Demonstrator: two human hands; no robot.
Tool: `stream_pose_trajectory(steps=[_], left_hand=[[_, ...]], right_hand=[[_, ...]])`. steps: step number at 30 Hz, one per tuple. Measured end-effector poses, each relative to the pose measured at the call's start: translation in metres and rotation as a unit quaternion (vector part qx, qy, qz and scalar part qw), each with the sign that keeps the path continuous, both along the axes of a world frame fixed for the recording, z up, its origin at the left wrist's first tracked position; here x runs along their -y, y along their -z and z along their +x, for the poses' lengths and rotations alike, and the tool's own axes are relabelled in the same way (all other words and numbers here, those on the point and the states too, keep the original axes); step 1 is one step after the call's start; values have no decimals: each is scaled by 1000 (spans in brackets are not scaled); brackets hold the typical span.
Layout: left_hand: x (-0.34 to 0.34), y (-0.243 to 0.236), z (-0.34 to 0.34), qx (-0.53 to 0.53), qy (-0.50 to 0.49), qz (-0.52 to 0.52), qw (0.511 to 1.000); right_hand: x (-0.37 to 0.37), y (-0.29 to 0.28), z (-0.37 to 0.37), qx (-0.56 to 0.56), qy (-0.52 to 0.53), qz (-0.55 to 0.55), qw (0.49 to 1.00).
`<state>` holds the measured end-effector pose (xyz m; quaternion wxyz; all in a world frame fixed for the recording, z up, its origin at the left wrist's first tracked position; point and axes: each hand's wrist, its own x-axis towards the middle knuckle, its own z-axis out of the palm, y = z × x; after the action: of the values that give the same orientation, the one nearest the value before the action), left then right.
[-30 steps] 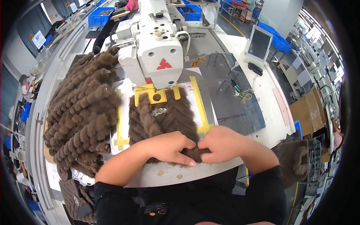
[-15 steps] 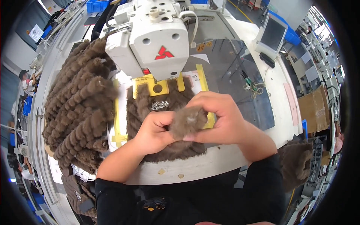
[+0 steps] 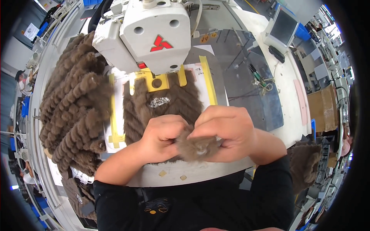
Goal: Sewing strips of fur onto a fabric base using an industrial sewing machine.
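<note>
A small piece of brown fur [image 3: 197, 149] with a pale spot is pinched between my two hands, in front of my chest. My left hand [image 3: 162, 138] grips its left side with curled fingers. From the right, my right hand [image 3: 230, 133] closes on it with fingers above and thumb below. Beyond and partly under my hands lies a brown fur panel [image 3: 133, 115] with slanting ridges. A crumpled silver patch [image 3: 158, 102] sits on that panel. Yellow plates [image 3: 163, 81] rest at its far end, beneath the white sewing machine head [image 3: 156, 36].
A big heap of ridged brown fur [image 3: 73, 104] covers the table's left. Yellow tape [image 3: 208, 79] edges the template. Green-handled snips [image 3: 257, 79] lie on the dark plate to the right, with a screen [image 3: 283, 25] behind. More fur [image 3: 304, 165] hangs at lower right.
Both hands have come a little closer to my body, and the small fur piece is turned downward. More of the panel shows. The whole view has shifted slightly.
</note>
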<state>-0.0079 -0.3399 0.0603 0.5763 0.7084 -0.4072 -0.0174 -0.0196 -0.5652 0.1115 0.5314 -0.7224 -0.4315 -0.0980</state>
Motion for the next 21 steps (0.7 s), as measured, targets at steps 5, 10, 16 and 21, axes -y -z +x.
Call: stream_pose_trajectory(steps=[5,10,16,21], left_hand=[[-11,1,-3,143,-51,44,987],[2,-19,2,129,-12,-39,991],[-8,-8,-14,20,23,-23,999],[-9,-11,-20,205,-164,49,964]], right_hand=[[6,-3,-3,-37,27,1,999],[3,-5,-4,-32,-21,2,999],[0,-15,-8,-63,15,-6,998],[2,-20,-15,1,64,-5,998]])
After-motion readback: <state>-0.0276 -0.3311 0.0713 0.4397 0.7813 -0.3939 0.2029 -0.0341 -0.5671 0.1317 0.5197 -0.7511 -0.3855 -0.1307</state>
